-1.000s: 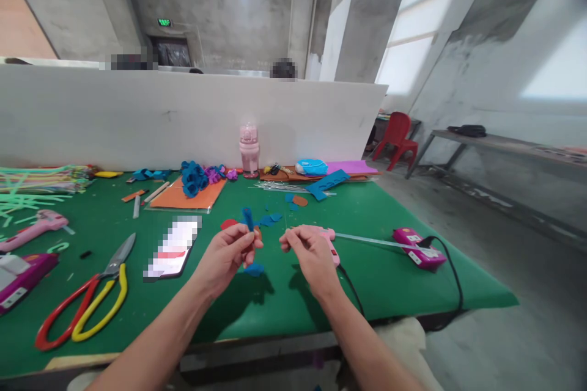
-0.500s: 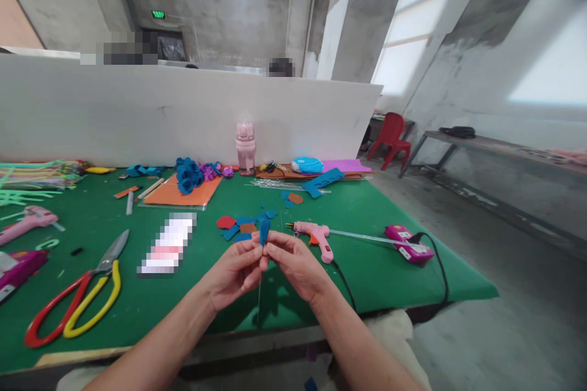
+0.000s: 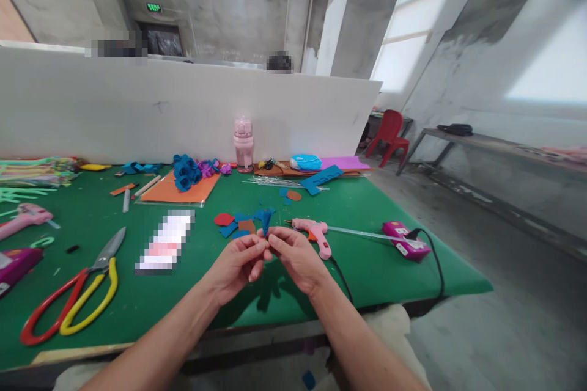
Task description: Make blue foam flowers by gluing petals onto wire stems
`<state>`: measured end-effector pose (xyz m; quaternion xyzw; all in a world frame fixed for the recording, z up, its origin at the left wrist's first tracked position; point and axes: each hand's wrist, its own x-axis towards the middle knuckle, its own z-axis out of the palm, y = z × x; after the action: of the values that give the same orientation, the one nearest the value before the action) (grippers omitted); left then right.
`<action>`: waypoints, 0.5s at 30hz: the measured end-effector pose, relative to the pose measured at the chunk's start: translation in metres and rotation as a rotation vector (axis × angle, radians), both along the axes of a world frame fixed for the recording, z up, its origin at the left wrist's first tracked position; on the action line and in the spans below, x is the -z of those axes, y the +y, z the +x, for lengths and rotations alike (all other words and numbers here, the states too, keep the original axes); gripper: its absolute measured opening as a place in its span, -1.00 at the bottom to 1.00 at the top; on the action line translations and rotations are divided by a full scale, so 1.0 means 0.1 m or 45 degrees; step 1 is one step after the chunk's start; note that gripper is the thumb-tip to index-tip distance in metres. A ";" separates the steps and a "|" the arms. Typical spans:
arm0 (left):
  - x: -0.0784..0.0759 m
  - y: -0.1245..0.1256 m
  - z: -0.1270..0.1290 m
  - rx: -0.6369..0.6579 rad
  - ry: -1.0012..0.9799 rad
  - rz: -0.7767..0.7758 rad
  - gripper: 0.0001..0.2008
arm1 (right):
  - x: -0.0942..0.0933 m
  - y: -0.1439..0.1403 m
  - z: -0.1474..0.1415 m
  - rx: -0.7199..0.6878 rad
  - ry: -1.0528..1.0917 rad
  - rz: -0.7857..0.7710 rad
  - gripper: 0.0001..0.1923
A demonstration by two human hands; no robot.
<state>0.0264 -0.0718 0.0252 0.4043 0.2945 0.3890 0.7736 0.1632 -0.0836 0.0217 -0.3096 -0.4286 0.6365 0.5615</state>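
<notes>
Blue felt [image 3: 265, 222], a small upright piece, was pinched between the fingertips of the left hand [image 3: 238, 263] and the right hand [image 3: 293, 256], held just above the green table mat [image 3: 137, 293]. Beside the right hand lay a pink glue gun [image 3: 312, 231]; its lettering, and that on the green sign [image 3: 153, 7] over the far doorway, was too small to read.

Bare green mat [image 3: 137, 305] lies left of the hands; glue gun [image 3: 312, 233] crowds the right.
</notes>
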 end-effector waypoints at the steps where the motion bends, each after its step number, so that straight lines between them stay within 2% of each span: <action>1: -0.01 0.00 0.00 -0.010 -0.008 -0.001 -0.82 | 0.00 0.01 0.00 0.011 0.053 -0.025 -0.83; 5: 0.00 0.02 -0.02 -0.036 -0.003 -0.002 -0.83 | 0.02 0.06 0.03 0.138 0.140 -0.094 -0.77; 10: 0.05 0.04 -0.04 -0.069 0.017 0.015 -0.84 | 0.05 0.10 0.07 0.302 0.031 -0.170 -0.78; 15: 0.07 0.05 -0.04 -0.068 0.025 0.010 -0.85 | 0.06 0.10 0.07 0.362 -0.047 -0.097 -0.86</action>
<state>0.0226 -0.0666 0.0178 0.4029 0.3112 0.4068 0.7585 0.1703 -0.0738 0.0159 -0.3998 -0.3664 0.5605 0.6259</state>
